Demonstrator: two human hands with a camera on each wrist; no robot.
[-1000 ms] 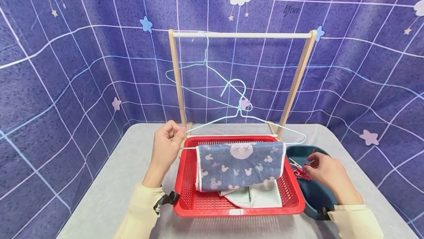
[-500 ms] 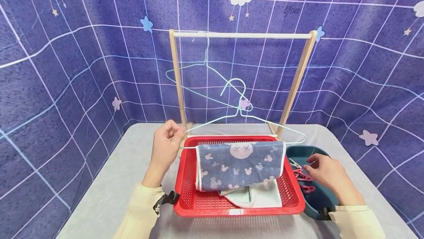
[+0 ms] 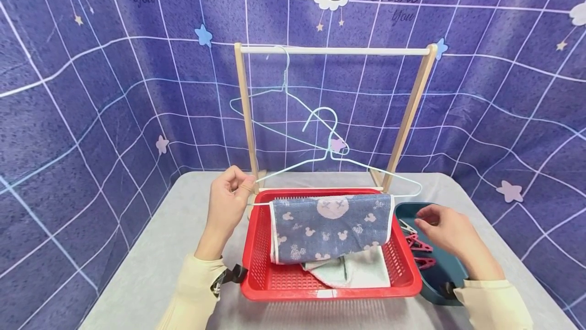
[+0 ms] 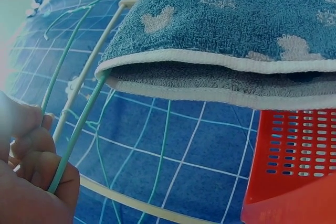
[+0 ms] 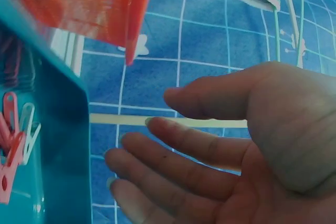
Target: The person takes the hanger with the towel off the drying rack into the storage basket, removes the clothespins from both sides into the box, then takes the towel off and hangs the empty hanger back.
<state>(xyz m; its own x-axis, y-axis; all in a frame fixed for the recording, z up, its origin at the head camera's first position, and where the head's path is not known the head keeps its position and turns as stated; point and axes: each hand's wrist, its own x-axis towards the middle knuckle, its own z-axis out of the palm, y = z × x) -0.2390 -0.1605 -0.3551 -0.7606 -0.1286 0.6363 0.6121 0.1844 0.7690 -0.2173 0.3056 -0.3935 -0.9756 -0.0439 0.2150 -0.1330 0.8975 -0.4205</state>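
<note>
My left hand [image 3: 227,208] grips the left end of a pale green wire hanger [image 3: 361,163], which stands hook up over the red basket. A blue-grey towel [image 3: 316,233] with pale mouse-head patterns and white edging is folded over its bottom bar. In the left wrist view, the hanger wire [image 4: 79,124] runs from my curled fingers into the towel's fold. My right hand [image 3: 450,233] is over the dark teal tray [image 3: 441,269], its fingers loosely bent and holding nothing. Pink clothespins [image 3: 423,263] and a white clothespin [image 3: 406,227] lie in the tray, left of that hand.
The red basket [image 3: 329,293] stands between my hands, with a pale cloth [image 3: 371,271] in it. Behind it rises a wooden rack [image 3: 412,111] with a white top rail [image 3: 339,51]. An unloaded hanger [image 3: 286,86] hangs there at the left. A purple gridded curtain [image 3: 137,91] closes off the back.
My right hand has let go of pink clothespins, which now lie apart in the tray, and has risen slightly away from them. My left hand keeps its hold; the hanger has barely shifted.
</note>
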